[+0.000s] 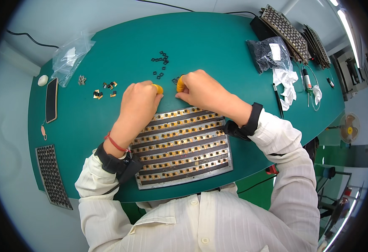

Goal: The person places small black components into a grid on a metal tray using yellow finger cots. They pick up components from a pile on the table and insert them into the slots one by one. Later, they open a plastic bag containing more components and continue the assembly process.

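My left hand (138, 101) is closed in a pinch above the far left edge of a metal tray (184, 182). Its fingertips point inward, and whatever they hold, if anything, is hidden. Across a small gap, my right hand (204, 90) is also closed, with its thumb and finger together; what is between them cannot be made out. Yellow finger covers (180, 84) show on both hands. A few small black square parts (175, 81) lie right beside my right fingertips. Rows of small black and gold pieces (180, 137) fill the tray, between dark strips.
More black parts (163, 59) lie scattered beyond my hands on the green table (121, 46). Black and gold pieces (99, 94), a phone (51, 101) and a clear bag (70, 59) are at left. A dark filled bag (268, 54), stacked trays (285, 29) and tweezers-like tool (277, 100) are at right.
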Demonstrator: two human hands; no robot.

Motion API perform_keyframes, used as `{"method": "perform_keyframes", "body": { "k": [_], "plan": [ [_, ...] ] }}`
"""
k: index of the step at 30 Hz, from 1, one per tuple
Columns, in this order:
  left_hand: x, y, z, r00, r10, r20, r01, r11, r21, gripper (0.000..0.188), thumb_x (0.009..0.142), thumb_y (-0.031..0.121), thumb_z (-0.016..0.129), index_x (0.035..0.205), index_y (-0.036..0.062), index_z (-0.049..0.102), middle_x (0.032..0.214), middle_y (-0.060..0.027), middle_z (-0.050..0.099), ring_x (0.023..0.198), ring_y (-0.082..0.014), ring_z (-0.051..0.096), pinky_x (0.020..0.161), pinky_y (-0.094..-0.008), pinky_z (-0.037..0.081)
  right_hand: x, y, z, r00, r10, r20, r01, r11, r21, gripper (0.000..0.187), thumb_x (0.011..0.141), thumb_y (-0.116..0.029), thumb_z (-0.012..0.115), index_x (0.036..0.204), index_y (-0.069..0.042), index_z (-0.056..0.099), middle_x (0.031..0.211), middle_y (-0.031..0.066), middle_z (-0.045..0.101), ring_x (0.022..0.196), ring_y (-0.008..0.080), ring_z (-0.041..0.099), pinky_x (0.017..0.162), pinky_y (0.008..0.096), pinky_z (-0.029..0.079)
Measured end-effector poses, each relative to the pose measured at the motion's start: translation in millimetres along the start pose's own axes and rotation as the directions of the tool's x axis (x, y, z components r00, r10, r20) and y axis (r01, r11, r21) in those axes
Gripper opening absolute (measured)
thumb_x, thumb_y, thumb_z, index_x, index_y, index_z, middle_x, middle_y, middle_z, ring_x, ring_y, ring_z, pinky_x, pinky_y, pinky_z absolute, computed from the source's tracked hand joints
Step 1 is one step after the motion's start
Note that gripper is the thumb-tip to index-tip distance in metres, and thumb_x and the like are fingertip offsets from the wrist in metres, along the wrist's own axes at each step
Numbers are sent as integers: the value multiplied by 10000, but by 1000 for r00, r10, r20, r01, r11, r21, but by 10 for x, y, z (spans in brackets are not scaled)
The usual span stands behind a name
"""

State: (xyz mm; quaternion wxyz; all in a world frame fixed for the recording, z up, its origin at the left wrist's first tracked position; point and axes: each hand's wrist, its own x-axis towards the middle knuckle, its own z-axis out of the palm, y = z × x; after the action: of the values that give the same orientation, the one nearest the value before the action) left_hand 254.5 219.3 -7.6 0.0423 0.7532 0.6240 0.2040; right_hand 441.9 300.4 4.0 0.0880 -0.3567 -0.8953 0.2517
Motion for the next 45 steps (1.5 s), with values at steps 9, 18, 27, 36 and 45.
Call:
{"method": "perform_keyframes", "body": {
  "k": [9,18,27,36,45],
  "plan": [
    [-277,-169,-335,991,-104,79,119,970,-213,154,768,101,741,843,-28,704,744,-118,626,681,-262,622,620,-354,503,-30,-89,9,998,57,-15,-55,992,116,97,770,-29,689,815,56,680,732,226,670,721,378,677,666,439,543],
    [-550,-66,-285,996,7,92,0,997,-78,110,786,90,725,829,-10,709,780,-103,602,730,-289,572,679,-391,480,-384,-74,-220,987,-125,-99,129,991,39,121,805,-53,709,874,38,671,820,156,662,745,294,664,643,372,517],
    [-735,100,-300,997,-3,83,-6,994,107,335,843,245,727,642,-12,655,673,-131,598,624,-313,562,626,-404,472,-746,119,-104,991,-85,-101,88,996,22,131,796,-40,721,887,39,668,824,139,647,712,275,651,634,363,517],
    [-661,163,-368,965,-93,243,69,992,106,468,896,347,677,603,-17,636,550,-181,573,502,-360,578,505,-431,463,-797,6,20,990,-101,-98,86,985,-150,254,884,-155,636,707,27,655,729,170,629,684,358,642,617,446,525],
    [-197,191,-464,958,-130,256,144,989,-34,361,831,295,749,792,-62,710,641,-207,645,580,-328,646,565,-385,509,-670,-130,-63,993,30,117,-21,996,-85,367,867,-188,678,609,65,614,571,249,568,577,398,604,570,462,493]
  ]
}}
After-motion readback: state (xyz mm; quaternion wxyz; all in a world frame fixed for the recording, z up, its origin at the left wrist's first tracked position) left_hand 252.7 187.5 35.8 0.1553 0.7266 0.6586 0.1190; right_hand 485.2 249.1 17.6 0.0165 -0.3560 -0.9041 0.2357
